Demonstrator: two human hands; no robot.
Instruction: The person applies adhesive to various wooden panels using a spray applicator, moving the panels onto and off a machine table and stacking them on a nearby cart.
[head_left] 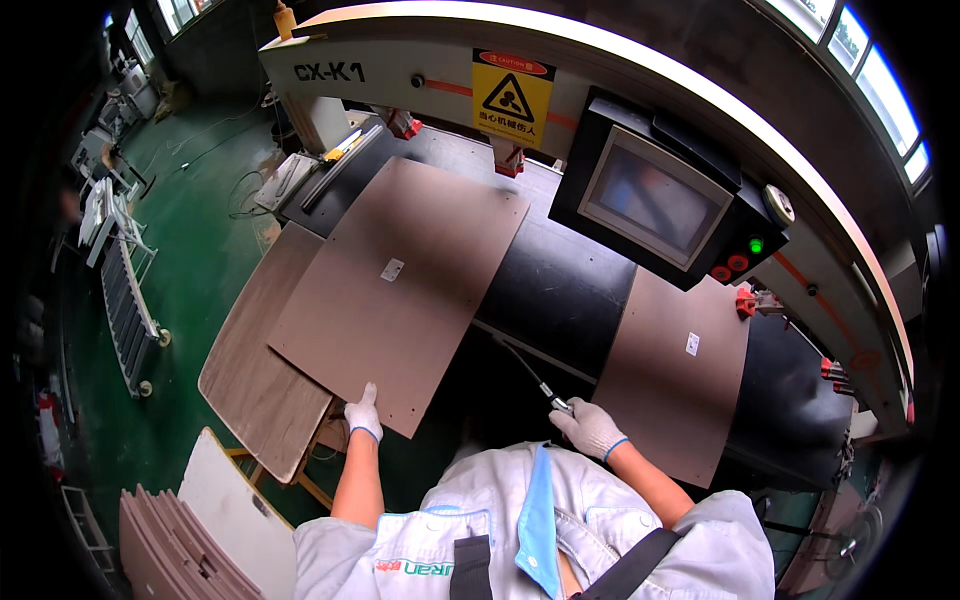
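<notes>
My left hand [363, 412], in a white knit glove, grips the near edge of a flat brown panel [420, 255]. Its thumb lies on top and the fingers are hidden underneath. The panel bears a small white label [392, 270] and lies partly on the black machine bed [545, 300], partly over a wooden side table. In my gloved right hand [590, 428] is an air blow gun [545, 391] with a long thin nozzle, pointing up and left toward the gap between two panels. A second brown panel [668, 390], also labelled, rests on the bed to the right.
A machine beam [400, 75] with a control screen [655, 195] and a yellow warning sign [512, 98] arches over the bed. Red-tipped clamps [508, 162] hang beneath it. The wooden side table [265, 370] stands left; stacked brown boards [175, 550] lean at lower left. A roller conveyor [128, 310] stands beyond.
</notes>
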